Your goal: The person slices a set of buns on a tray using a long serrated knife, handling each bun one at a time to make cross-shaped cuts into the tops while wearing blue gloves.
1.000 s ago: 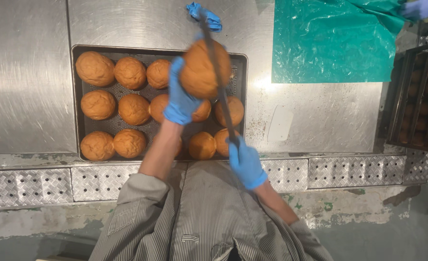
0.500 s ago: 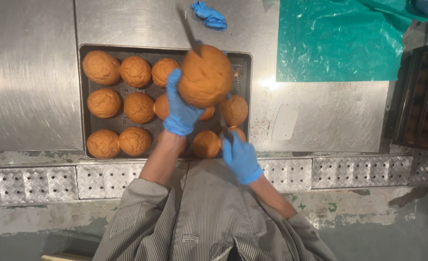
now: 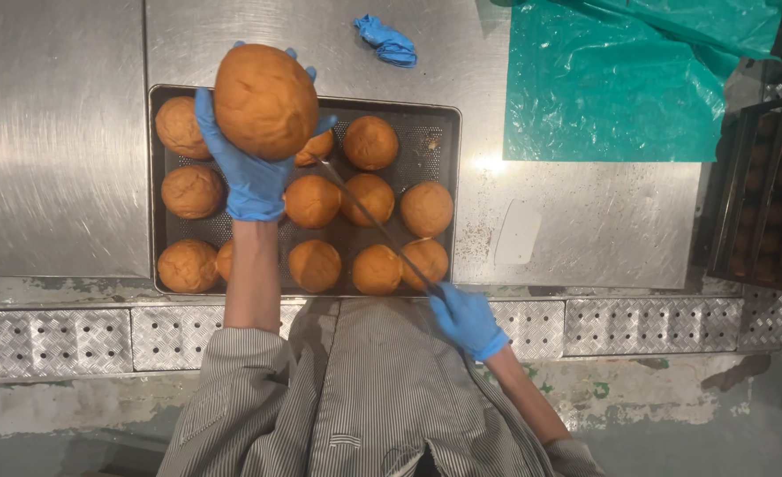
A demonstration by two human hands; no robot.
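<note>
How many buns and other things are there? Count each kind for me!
Buns: 13 showing, one bun in the left hand, 12 on the tray
Blue gloves: 3, two worn, one loose glove
Knife: 1, in the right hand
Tray: 1
Total: 18

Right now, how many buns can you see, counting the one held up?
12. One bun in the left hand; eleven on the tray: three in the top row, four in the middle, four at the front. More may be hidden behind the raised bun and forearm.
</note>
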